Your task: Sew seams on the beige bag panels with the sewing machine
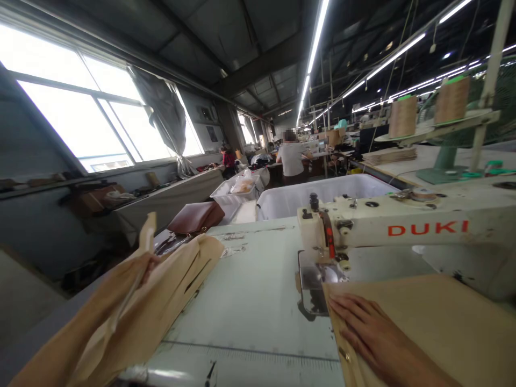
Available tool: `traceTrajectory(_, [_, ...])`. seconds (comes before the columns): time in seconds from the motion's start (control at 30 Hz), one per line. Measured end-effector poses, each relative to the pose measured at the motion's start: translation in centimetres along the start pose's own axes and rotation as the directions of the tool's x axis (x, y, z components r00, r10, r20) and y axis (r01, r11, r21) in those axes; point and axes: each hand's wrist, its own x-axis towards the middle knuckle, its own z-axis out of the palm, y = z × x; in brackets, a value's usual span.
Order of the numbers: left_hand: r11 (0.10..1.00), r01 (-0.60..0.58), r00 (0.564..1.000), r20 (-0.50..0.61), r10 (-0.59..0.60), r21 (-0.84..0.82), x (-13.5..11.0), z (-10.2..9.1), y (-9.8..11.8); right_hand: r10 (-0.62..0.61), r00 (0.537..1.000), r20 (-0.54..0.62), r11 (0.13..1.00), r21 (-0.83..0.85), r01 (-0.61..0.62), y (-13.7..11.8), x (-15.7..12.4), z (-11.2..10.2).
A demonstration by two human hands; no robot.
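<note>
My left hand is closed on a tan fabric piece with dark slits, raised at the left of the sewing table. A light strip of the piece sticks up above my fingers. My right hand lies flat, fingers stretched, on a larger tan panel. The panel's left edge has a folded band with a small metal fitting, and its far corner reaches the metal needle plate of the sewing machine. Whether the needle touches the panel I cannot tell.
Behind the machine stands a large white bin. A brown leather bag lies at the table's far left corner. Thread cones stand on a rack at right. A ruler scale runs along the near table. A person works farther back.
</note>
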Motion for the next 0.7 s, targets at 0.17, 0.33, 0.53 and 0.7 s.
traceTrajectory(0.17, [0.932,0.126,0.919,0.394,0.019,-0.34,-4.6,8.8,6.7,0.1,0.984,0.148,0.991,0.07,-0.111,-1.9,0.9,-2.5])
traceTrajectory(0.33, [0.847,0.045,0.735,0.592,0.331,-0.53,-12.2,19.8,15.0,0.124,0.96,0.252,0.979,0.127,-0.16,-2.6,1.4,-3.9])
traceTrajectory(0.53, [0.682,-0.408,0.47,0.501,0.727,-0.607,-14.5,22.3,19.8,0.14,0.963,0.229,0.972,0.153,-0.178,-3.0,1.4,-4.9])
traceTrajectory(0.7, [0.659,-0.626,0.576,0.323,0.751,-0.417,-12.5,23.6,17.6,0.144,0.961,0.234,0.967,0.173,-0.187,-3.2,1.5,-5.1])
